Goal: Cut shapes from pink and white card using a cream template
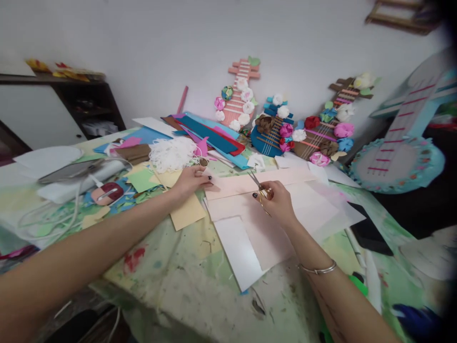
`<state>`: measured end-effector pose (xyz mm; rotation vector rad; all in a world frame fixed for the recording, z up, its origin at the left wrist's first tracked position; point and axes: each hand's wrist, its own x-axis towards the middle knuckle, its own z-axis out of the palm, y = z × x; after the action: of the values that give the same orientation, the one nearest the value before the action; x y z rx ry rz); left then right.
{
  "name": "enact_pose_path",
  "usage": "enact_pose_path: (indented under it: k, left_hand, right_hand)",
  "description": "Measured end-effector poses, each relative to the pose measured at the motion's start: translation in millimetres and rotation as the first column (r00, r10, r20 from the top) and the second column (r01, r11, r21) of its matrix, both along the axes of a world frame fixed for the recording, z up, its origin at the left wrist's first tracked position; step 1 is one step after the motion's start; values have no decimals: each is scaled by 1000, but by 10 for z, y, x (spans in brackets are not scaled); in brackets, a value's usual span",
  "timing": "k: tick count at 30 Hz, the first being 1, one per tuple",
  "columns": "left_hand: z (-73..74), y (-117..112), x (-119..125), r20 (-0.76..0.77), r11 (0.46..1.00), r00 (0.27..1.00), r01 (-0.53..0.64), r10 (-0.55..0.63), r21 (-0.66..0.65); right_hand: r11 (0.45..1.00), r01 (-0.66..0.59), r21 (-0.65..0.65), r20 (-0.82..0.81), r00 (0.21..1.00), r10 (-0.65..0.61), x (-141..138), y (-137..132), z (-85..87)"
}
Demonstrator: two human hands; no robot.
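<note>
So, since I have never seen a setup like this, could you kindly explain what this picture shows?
There is no robot here, just a person's two bare hands. The single picture comes from a camera worn on their head, looking forward and down, so the forearms reach in from below. The right hand holds small scissors. The left hand is at the left end of a pale pink paper strip; whether it grips it is hard to tell. On the stained tablecloth lie more papers, a heap of white string and a dark phone. Behind stand flower-trimmed, guitar-shaped decorations.
</note>
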<state>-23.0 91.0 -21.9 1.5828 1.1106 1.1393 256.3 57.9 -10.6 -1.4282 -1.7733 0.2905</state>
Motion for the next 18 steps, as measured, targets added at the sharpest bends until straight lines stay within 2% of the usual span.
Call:
enact_pose_path:
  k: [4, 7, 10, 13, 18]
  left_hand:
    - [307, 184, -15, -189, 989, 982, 38, -10, 142]
    - [599, 343, 22, -314, 949, 949, 86, 14, 303]
    - [780, 489, 118, -462, 874, 886, 255, -41, 413]
    - [743, 569, 253, -626, 786, 774, 445, -97, 429]
    - [381, 522, 344, -827, 671, 557, 641, -71, 374]
  right_hand:
    - [999, 22, 25, -6, 1000, -21, 84, 39, -12]
    - [999, 44, 31, -3, 999, -44, 115, 53, -15]
    - [997, 69, 34, 2, 998, -69, 110, 52, -21]
    - [996, 82, 34, 6, 997, -82, 99, 39, -16]
    - [993, 100, 62, -17, 995, -100, 111, 22, 23]
